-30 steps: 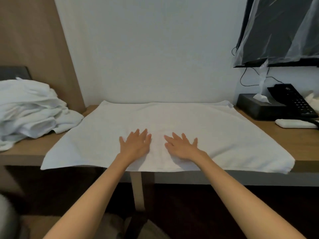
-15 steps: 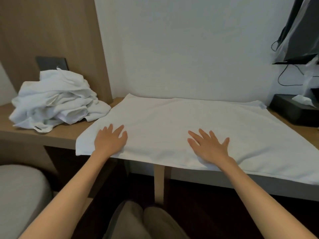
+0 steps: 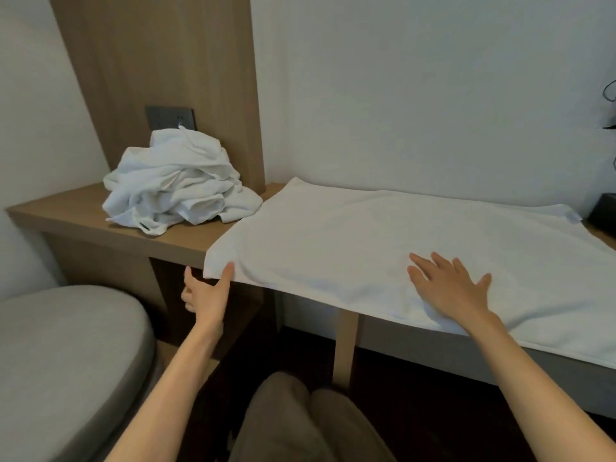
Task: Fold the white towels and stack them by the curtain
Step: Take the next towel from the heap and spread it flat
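Head view: left hand [image 3: 205, 296] pinches the towel [image 3: 333, 235] corner for folding. Right hand [image 3: 450, 288], fingers spread, pins it flat.

- One spread towel [image 3: 366, 248], on the right of the worktop [image 3: 66, 211].
- One heap of crumpled towels [image 3: 176, 191], far left; how many lie in it cannot be told.
- Two grips: the left grip [image 3: 205, 296] and the right grip [image 3: 450, 291].
- One worktop, with one leg [image 3: 346, 348] in view.
- One socket plate [image 3: 170, 118], far left.
- One grey cushion [image 3: 66, 345], near left.
- One dark box [image 3: 604, 211], far right.
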`<state>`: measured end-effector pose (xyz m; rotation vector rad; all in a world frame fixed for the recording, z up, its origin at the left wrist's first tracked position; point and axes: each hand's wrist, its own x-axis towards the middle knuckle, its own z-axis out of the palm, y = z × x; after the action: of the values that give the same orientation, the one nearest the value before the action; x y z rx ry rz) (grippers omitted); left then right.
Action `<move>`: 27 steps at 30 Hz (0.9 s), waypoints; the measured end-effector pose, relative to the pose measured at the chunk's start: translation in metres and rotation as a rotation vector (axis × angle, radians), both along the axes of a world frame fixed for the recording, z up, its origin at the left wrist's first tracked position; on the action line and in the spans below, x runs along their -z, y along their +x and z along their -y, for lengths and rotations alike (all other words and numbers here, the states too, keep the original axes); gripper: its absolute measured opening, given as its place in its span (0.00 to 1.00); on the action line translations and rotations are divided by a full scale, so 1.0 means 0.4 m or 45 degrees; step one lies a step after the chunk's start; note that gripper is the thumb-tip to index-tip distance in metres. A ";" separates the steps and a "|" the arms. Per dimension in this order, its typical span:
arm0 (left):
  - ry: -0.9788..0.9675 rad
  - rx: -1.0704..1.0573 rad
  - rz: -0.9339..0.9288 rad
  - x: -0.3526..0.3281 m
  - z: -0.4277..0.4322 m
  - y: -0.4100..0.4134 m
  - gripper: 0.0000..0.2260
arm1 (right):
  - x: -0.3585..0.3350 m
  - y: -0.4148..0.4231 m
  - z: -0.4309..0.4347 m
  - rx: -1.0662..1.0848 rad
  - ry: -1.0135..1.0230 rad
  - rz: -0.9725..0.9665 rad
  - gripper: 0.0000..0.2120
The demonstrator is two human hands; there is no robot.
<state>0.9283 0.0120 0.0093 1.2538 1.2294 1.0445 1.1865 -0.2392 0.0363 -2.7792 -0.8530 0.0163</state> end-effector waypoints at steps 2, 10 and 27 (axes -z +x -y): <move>-0.357 0.093 0.367 0.013 -0.010 -0.014 0.37 | -0.001 -0.008 -0.008 0.014 0.013 0.003 0.23; -0.516 0.209 0.820 -0.018 -0.037 0.004 0.10 | -0.004 -0.017 -0.009 0.018 0.018 0.006 0.23; 0.827 1.119 0.174 -0.306 0.347 0.348 0.10 | -0.038 -0.008 0.049 -0.046 0.402 -0.150 0.20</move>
<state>1.0674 -0.1267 0.1317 1.9195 0.1217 0.8372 1.1834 -0.2587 0.0516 -2.4429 -0.7994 0.0472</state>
